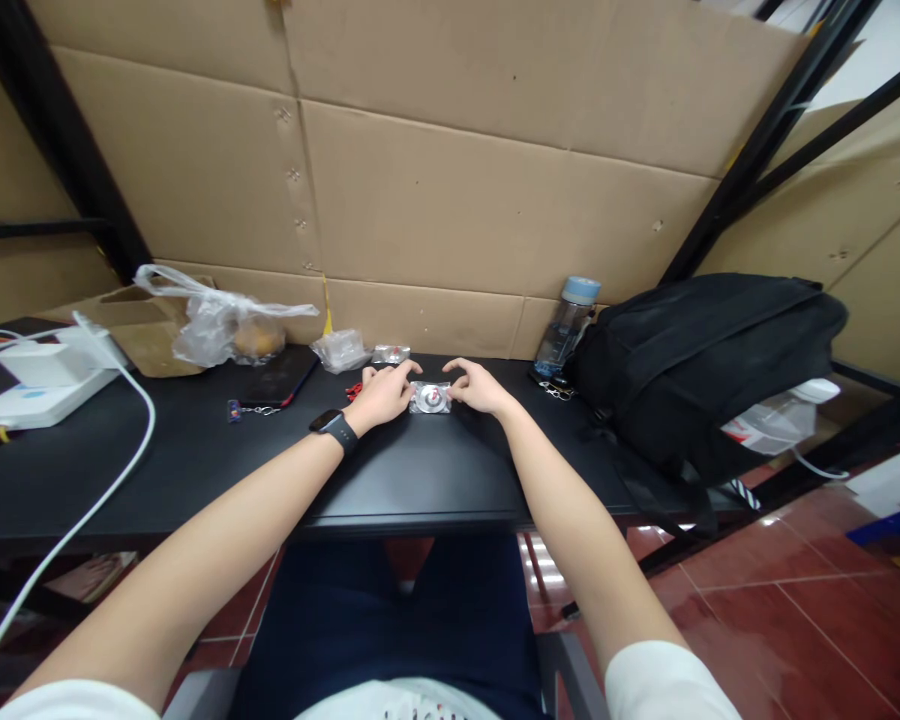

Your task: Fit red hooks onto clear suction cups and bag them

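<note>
A small clear plastic packet (430,398) with a round silvery item inside lies on the black table (195,460). My left hand (384,392), with a black watch on its wrist, pinches the packet's left edge with curled fingers. My right hand (476,385) pinches its right edge the same way. Both hands rest on the tabletop near the far edge. A second small clear packet (391,354) lies just behind them, and small red pieces (354,390) show beside my left hand.
A black backpack (705,360) fills the table's right end, with a water bottle (566,325) beside it. To the left lie a black phone (279,378), crumpled plastic bags (225,325), a cardboard tray (146,335), white boxes (45,385) and a white cable (105,490). Cardboard lines the wall.
</note>
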A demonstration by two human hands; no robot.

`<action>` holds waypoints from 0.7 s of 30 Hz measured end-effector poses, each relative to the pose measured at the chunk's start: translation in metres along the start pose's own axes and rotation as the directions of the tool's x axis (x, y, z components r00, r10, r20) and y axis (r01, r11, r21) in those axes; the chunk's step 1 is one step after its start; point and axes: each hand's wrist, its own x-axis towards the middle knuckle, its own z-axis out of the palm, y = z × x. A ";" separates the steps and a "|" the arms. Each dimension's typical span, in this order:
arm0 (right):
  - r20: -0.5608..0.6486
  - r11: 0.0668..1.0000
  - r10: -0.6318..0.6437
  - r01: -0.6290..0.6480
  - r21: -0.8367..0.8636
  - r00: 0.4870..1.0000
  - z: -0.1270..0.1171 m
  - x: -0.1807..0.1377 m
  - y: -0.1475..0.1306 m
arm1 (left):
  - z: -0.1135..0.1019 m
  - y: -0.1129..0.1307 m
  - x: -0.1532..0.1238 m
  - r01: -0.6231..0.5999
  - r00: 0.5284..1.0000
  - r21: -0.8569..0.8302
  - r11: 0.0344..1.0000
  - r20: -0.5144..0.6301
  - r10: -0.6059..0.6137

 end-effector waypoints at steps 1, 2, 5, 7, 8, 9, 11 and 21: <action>0.002 1.000 0.003 -0.003 -0.011 1.000 0.000 -0.001 -0.001 | 0.000 0.000 0.000 -0.013 1.000 0.008 1.000 -0.001 0.013; 0.005 1.000 0.005 -0.005 -0.020 1.000 0.000 -0.002 -0.001 | 0.001 0.001 -0.001 -0.025 1.000 0.012 1.000 0.001 0.025; 0.042 0.999 0.006 -0.005 -0.033 0.999 -0.001 -0.002 -0.001 | 0.001 0.001 -0.001 -0.043 0.999 0.019 0.999 0.022 0.043; 0.086 1.000 0.006 -0.004 -0.019 0.996 -0.002 -0.002 0.000 | 0.001 0.000 -0.001 -0.039 0.999 0.022 0.999 0.038 0.038; 0.105 1.000 0.004 -0.003 -0.007 0.995 -0.002 -0.001 0.001 | 0.001 0.000 -0.001 -0.034 0.998 0.019 0.999 0.045 0.033; 0.115 1.000 0.001 -0.002 0.008 0.993 -0.002 -0.001 0.002 | 0.001 0.000 -0.001 -0.028 0.998 0.015 1.000 0.052 0.027; 0.122 0.999 -0.001 -0.005 0.042 0.993 -0.001 0.000 0.004 | 0.000 0.000 -0.001 -0.020 0.998 0.003 1.000 0.062 0.020; 0.080 0.977 0.004 -0.021 0.213 0.997 0.005 -0.001 0.000 | 0.000 0.001 -0.001 0.002 1.000 -0.147 0.989 0.021 0.001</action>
